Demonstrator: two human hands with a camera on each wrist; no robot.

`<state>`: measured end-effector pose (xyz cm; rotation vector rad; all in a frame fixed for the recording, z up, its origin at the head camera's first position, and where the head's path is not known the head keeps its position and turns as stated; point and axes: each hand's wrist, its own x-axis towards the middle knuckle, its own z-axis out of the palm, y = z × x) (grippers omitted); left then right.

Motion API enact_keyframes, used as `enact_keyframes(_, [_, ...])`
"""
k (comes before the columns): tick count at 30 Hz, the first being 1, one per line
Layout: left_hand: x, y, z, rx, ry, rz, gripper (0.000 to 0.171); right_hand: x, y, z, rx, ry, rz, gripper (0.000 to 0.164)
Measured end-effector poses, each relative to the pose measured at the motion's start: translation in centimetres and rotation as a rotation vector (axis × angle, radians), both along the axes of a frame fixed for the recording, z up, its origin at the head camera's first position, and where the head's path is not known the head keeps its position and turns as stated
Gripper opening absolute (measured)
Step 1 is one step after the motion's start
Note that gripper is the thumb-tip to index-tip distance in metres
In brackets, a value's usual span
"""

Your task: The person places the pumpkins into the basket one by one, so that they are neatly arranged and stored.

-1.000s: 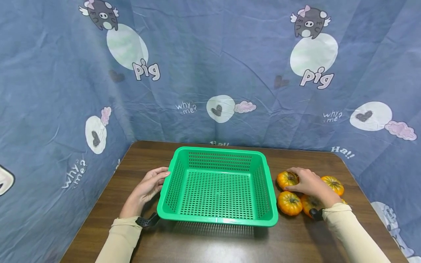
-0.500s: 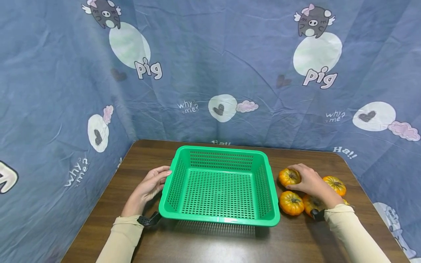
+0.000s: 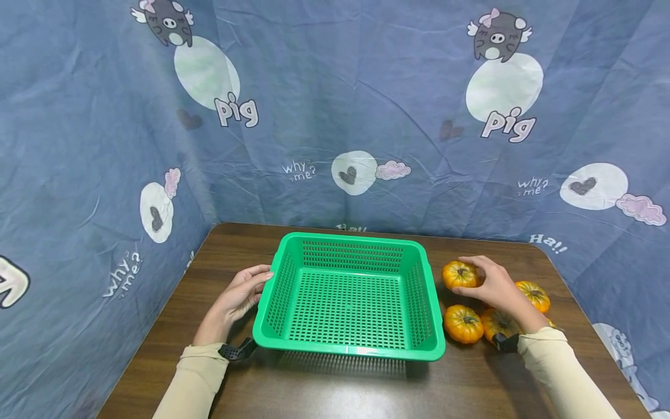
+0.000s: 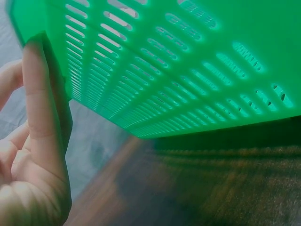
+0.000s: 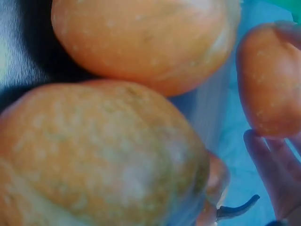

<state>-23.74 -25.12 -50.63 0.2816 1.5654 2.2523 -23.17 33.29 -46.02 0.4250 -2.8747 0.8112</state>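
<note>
While the left hand stays at the left rim of the basket, the right hand has just shifted a little toward the far side, and the pumpkin in its grip has shifted with it. Since the two go together, the hold seems secure and the pumpkin appears to be leaving the desk; the work looks to be at the very start of a lift, though any gap beneath is hard to make out.

Against the frame half a second ago, the pumpkin sits slightly farther up in the head view, and more of the desk shows between it and the near pumpkin. The basket, the left hand and the other pumpkins look unchanged.

The hands are well apart, one on each side of the basket. The right hand clasps the pumpkin between thumb and fingers, just right of the basket's right wall; the right wrist view shows it gripped at that picture's edge. The left hand has its thumb or a finger laid straight along the basket's outer left wall; whether it pinches the rim cannot be told.

Just right of the near pumpkin, a third pumpkin lies partly under the right wrist, a fourth lies farther right and farther back, and a sliver of orange shows beside the right sleeve.
</note>
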Motion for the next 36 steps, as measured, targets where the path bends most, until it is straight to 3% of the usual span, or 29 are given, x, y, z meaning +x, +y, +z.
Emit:
enact_keyframes(15, [-0.1,-0.2,-0.2,0.003,-0.007,0.000,0.025,0.4,-0.6,1.6,-0.166,-0.084,-0.007,0.076])
enact_keyframes(36, [0.0,-0.1,-0.2,-0.002,-0.004,0.001,0.024,-0.1,-3.5,4.1,-0.196,-0.042,0.090,0.070])
